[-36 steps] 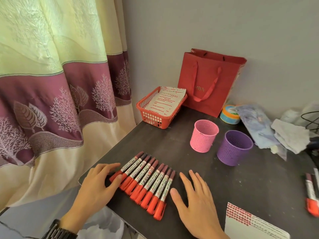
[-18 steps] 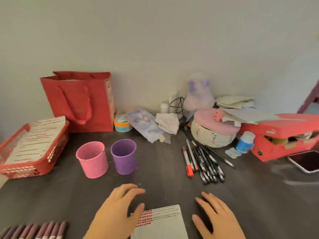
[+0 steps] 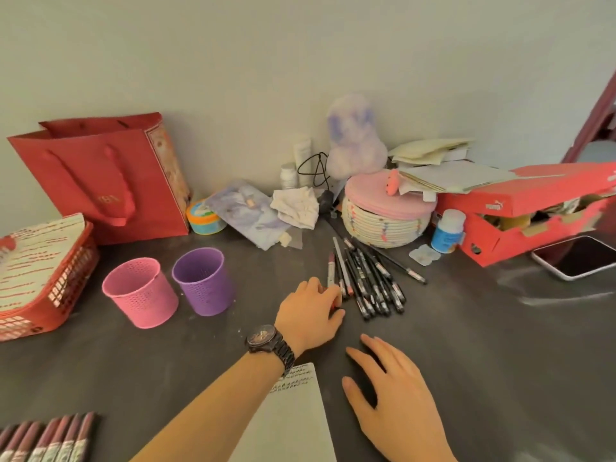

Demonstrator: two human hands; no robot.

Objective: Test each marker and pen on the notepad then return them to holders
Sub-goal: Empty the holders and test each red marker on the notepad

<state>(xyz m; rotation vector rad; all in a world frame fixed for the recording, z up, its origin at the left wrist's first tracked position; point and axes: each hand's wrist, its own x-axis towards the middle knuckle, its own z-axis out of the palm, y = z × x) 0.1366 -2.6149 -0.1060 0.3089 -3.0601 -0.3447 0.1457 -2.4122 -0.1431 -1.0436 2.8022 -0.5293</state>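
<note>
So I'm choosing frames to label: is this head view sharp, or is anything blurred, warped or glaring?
Head view: soft throughout; the left hand at the pens is smeared, the markers at lower left blurred; wide-angle bowing toward the edges; even light, faint sheen on the table by the phone.

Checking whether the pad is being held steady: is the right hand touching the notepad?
Apart. The head view shows a strip of dark table between the right hand and the right edge of the notepad.
</note>
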